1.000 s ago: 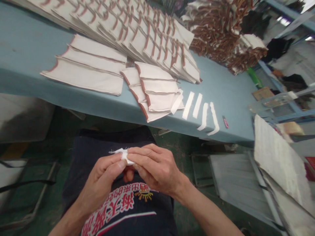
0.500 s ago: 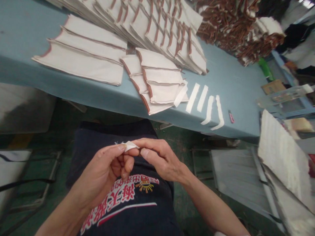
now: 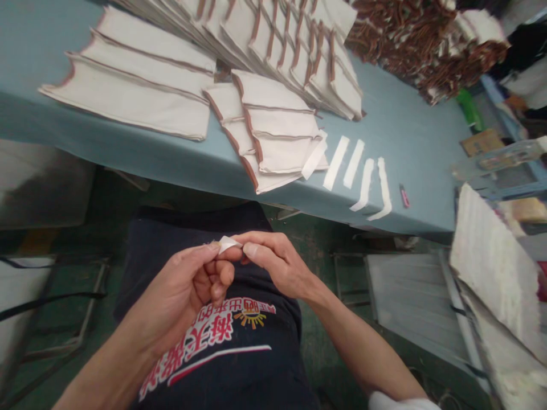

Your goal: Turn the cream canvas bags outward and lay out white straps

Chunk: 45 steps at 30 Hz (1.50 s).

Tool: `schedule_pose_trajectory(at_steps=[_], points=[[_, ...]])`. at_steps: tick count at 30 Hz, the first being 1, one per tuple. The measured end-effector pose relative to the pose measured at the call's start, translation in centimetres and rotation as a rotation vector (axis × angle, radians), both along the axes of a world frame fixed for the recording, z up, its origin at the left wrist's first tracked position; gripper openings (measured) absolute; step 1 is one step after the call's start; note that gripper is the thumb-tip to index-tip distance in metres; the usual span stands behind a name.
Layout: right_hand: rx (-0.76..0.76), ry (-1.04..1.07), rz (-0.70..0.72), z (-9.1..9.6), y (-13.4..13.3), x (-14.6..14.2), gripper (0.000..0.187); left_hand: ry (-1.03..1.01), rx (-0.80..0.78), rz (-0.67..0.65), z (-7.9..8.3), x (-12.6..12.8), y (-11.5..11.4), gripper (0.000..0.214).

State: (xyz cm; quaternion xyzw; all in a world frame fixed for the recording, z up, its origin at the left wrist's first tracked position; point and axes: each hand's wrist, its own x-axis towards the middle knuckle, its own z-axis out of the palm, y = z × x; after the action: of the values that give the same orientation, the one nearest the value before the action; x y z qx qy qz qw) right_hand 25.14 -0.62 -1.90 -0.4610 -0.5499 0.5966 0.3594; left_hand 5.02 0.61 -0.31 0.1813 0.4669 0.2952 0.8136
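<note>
Both my hands are held close over my lap, below the front edge of the blue table [image 3: 401, 142]. My left hand [image 3: 188, 290] and my right hand [image 3: 273, 265] pinch the same small white scrap of tape or cloth [image 3: 228, 244] between thumb and fingertips. The remaining fingers of my left hand are curled in. On the table ahead lie small folded cream cloth pieces with brown edging [image 3: 273, 128], and beside them several white strips [image 3: 354, 171] stuck near the table's front edge.
Longer cream pieces [image 3: 132, 85] lie at the left, rows of overlapped pieces [image 3: 277, 40] behind, and a brown-trimmed heap [image 3: 427, 40] at the back right. A small pink object [image 3: 404, 196] sits by the strips. A white textured stack [image 3: 491, 262] and metal frames stand at my right.
My hands have risen slightly and turned; the white scrap is now pinched thinner between the fingertips. The view has shifted a little, so the table sits higher and more to the right.
</note>
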Motion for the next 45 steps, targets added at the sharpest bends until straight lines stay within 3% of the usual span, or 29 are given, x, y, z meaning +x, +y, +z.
schedule_pose_trajectory(at_steps=[3,8,13,20,26,34,39,42,45], points=[[-0.072,0.047,-0.022,0.1,0.0,-0.4,0.032,0.111,0.174,-0.036,-0.5,0.0,-0.4,0.040],[-0.110,0.051,-0.082,0.7,0.2,-1.5,0.026,0.430,0.672,-0.105,-1.2,-0.2,-1.3,0.043],[-0.105,0.074,-0.128,0.4,-0.1,-2.5,0.021,0.595,0.975,-0.084,-1.2,-0.1,-1.8,0.034],[0.133,0.047,-0.352,0.5,-1.4,-3.6,0.028,0.659,1.420,-0.142,-3.3,-0.7,-2.4,0.025],[0.219,0.060,-0.537,2.4,-0.8,-2.9,0.036,0.536,1.444,-0.253,-4.6,-0.6,-3.5,0.029],[0.219,0.041,-0.634,4.0,0.4,-0.9,0.032,0.384,1.425,-0.438,-6.5,0.4,-4.6,0.042],[0.207,0.164,-0.696,4.7,1.7,0.6,0.030,0.348,1.459,-0.532,-7.6,0.9,-5.2,0.037],[0.210,0.252,-0.716,5.2,2.7,1.4,0.029,0.325,1.422,-0.601,-8.7,1.2,-4.9,0.040],[0.213,0.246,-0.684,6.1,3.6,1.9,0.029,0.381,1.413,-0.589,-10.1,1.4,-4.1,0.044]])
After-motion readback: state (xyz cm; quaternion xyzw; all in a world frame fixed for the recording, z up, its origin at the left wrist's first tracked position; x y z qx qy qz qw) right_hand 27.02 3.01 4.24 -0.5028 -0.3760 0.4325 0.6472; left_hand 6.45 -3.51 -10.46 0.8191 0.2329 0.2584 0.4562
